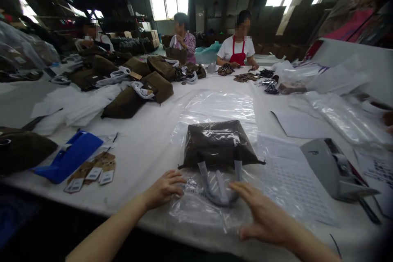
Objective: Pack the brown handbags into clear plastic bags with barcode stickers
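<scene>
A dark brown handbag (211, 139) lies inside a clear plastic bag (221, 104) on the white table in front of me. Its handle (219, 201), wrapped in pale covering, points toward me within the plastic. My left hand (166, 188) rests at the plastic's left edge, fingers loosely curved and apart. On the other side, my right hand (260, 213) is spread with the thumb away from the fingers, its fingertips at the plastic beside the handle. Neither hand grips anything that I can see.
Left are a blue tape dispenser (69, 155), tags (95, 170) and brown bags (138, 94). A grey tape dispenser (334, 168), printed sheet (294, 176) and plastic bags (346, 116) lie right. Across the table, a person in a red apron (238, 51) handles small brown pieces (225, 69).
</scene>
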Demonstrator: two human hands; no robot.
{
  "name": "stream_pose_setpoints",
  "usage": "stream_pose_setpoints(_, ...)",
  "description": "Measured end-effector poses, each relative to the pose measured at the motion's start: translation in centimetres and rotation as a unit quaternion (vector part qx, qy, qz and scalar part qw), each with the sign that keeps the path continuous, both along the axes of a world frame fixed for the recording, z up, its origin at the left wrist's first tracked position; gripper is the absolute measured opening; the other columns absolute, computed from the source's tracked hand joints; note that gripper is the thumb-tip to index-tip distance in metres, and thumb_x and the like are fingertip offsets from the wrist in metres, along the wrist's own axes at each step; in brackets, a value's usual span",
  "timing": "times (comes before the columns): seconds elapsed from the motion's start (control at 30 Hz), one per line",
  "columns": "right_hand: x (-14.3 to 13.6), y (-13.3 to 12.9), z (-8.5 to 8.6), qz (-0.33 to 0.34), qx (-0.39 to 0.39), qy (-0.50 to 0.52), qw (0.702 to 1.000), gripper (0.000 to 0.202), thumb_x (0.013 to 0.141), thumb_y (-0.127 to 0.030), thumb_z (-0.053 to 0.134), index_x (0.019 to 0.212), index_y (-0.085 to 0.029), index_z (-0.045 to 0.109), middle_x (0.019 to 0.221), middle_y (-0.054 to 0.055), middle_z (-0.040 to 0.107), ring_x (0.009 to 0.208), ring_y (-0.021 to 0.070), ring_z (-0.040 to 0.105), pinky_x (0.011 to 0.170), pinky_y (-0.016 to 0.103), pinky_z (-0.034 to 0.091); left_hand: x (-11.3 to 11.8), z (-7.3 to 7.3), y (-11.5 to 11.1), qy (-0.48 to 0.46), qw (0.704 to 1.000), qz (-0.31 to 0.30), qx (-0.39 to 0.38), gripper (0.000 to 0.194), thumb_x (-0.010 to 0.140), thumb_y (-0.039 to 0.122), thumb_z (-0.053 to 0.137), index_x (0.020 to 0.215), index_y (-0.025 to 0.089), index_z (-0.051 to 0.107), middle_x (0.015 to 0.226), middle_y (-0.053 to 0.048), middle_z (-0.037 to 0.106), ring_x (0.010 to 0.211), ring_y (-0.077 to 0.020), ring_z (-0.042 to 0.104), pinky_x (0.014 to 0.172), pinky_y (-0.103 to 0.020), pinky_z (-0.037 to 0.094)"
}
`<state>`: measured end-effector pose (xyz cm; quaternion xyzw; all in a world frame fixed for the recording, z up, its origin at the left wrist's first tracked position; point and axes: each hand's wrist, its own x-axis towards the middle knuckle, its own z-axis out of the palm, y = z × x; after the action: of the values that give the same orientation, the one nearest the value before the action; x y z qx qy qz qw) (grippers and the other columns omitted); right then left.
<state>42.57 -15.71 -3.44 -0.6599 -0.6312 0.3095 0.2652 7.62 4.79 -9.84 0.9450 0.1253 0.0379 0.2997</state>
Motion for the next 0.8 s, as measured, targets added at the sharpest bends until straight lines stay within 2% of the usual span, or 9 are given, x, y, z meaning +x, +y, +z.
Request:
stream_pose_setpoints(0.1, -8.5, -0.5, -5.1, 0.111, -0.059, -0.097, 0.987, 0.097, 0.041, -0.046, 0.082, 0.128, -0.016, 0.050, 0.116, 0.017, 0.058, 0.104, 0.0370, 0.052, 0.095, 0.050, 0.038, 0.3, -0.2, 0.2, -0.031, 0.999, 0.023, -0.024, 0.028, 0.084, 0.015, 0.048, 0.096, 0.030, 0.069, 0.104, -0.004, 0.069, 0.118, -0.0206, 0.049, 0.108, -0.044, 0.026)
stream_pose_setpoints(0.17, -11.5, -1.3, -9.2, 0.100, -0.067, -0.160, 0.980, 0.088, 0.040, -0.034, 0.084, 0.121, -0.014, 0.055, 0.110, 0.018, 0.060, 0.097, 0.0371, 0.054, 0.089, 0.049, 0.041, 0.9, 0.1, 0.4, -0.057, 0.996, 0.063, -0.028, 0.025, 0.085, 0.018, 0.048, 0.094, 0.027, 0.069, 0.098, -0.005, 0.069, 0.110, -0.0188, 0.055, 0.108, -0.042, 0.027)
stream_pose_setpoints(0.27, -12.6, -2.0, -13.1, 0.011, -0.025, -0.156, 0.987, 0.031, 0.069, -0.027, 0.066, 0.099, -0.018, 0.064, 0.096, 0.012, 0.064, 0.088, 0.0286, 0.058, 0.080, 0.038, 0.044, 2.5, 1.6, 0.4, -0.088, 0.990, 0.112, 0.013, 0.022, 0.087, 0.021, 0.047, 0.088, 0.024, 0.068, 0.098, -0.006, 0.068, 0.102, -0.0170, 0.058, 0.109, -0.043, 0.024)
stream_pose_setpoints(0.3, -12.4, -1.9, -13.5, -0.020, -0.018, -0.122, 0.992, 0.017, 0.079, -0.027, 0.055, 0.089, -0.018, 0.064, 0.088, 0.010, 0.065, 0.082, 0.0251, 0.059, 0.076, 0.034, 0.044, 3.2, 2.3, 0.4, -0.094, 0.988, 0.118, 0.029, 0.023, 0.087, 0.021, 0.045, 0.085, 0.023, 0.068, 0.095, -0.005, 0.068, 0.101, -0.0166, 0.059, 0.109, -0.044, 0.022)
stream_pose_setpoints(0.37, -12.1, -1.4, -13.6, -0.073, -0.039, -0.020, 0.996, 0.031, 0.088, -0.032, 0.038, 0.072, -0.019, 0.061, 0.073, 0.006, 0.064, 0.071, 0.0214, 0.059, 0.067, 0.030, 0.043, 4.9, 3.8, 0.3, -0.101, 0.984, 0.133, 0.056, 0.026, 0.089, 0.020, 0.042, 0.078, 0.022, 0.066, 0.084, -0.002, 0.068, 0.096, -0.0160, 0.059, 0.110, -0.044, 0.018)
stream_pose_setpoints(0.43, -12.0, -0.7, -13.3, -0.095, -0.096, 0.120, 0.984, 0.040, 0.086, -0.045, 0.038, 0.064, -0.019, 0.059, 0.064, 0.004, 0.062, 0.065, 0.0202, 0.059, 0.062, 0.029, 0.041, 6.6, 4.9, 0.3, -0.102, 0.978, 0.159, 0.083, 0.028, 0.089, 0.022, 0.043, 0.072, 0.022, 0.065, 0.076, -0.001, 0.065, 0.087, -0.0157, 0.059, 0.107, -0.043, 0.022)
stream_pose_setpoints(0.5, -12.3, -0.1, -13.3, -0.104, -0.161, 0.264, 0.945, 0.041, 0.077, -0.054, 0.047, 0.061, -0.019, 0.060, 0.060, 0.002, 0.062, 0.061, 0.0188, 0.058, 0.060, 0.028, 0.040, 8.2, 5.3, 0.2, -0.093, 0.969, 0.193, 0.125, 0.025, 0.087, 0.025, 0.047, 0.068, 0.022, 0.064, 0.069, -0.001, 0.062, 0.079, -0.0163, 0.057, 0.099, -0.040, 0.031)
stream_pose_setpoints(0.63, -13.1, 0.3, -14.3, -0.112, -0.238, 0.430, 0.864, 0.039, 0.065, -0.059, 0.058, 0.064, -0.021, 0.064, 0.062, 0.001, 0.064, 0.060, 0.0169, 0.060, 0.060, 0.026, 0.041, 10.7, 3.6, -1.0, -0.078, 0.938, 0.272, 0.199, 0.018, 0.083, 0.027, 0.053, 0.070, 0.018, 0.062, 0.077, -0.006, 0.060, 0.083, -0.0225, 0.052, 0.080, -0.039, 0.039)
stream_pose_setpoints(0.8, -13.1, 0.1, -14.9, -0.065, -0.215, 0.432, 0.873, 0.043, 0.071, -0.064, 0.051, 0.066, -0.024, 0.065, 0.061, 0.000, 0.063, 0.065, 0.0193, 0.062, 0.065, 0.029, 0.044, 12.0, -0.2, -4.9, -0.108, 0.862, 0.422, 0.258, 0.019, 0.086, 0.025, 0.048, 0.073, 0.016, 0.058, 0.078, -0.008, 0.055, 0.079, -0.0233, 0.050, 0.077, -0.041, 0.040)
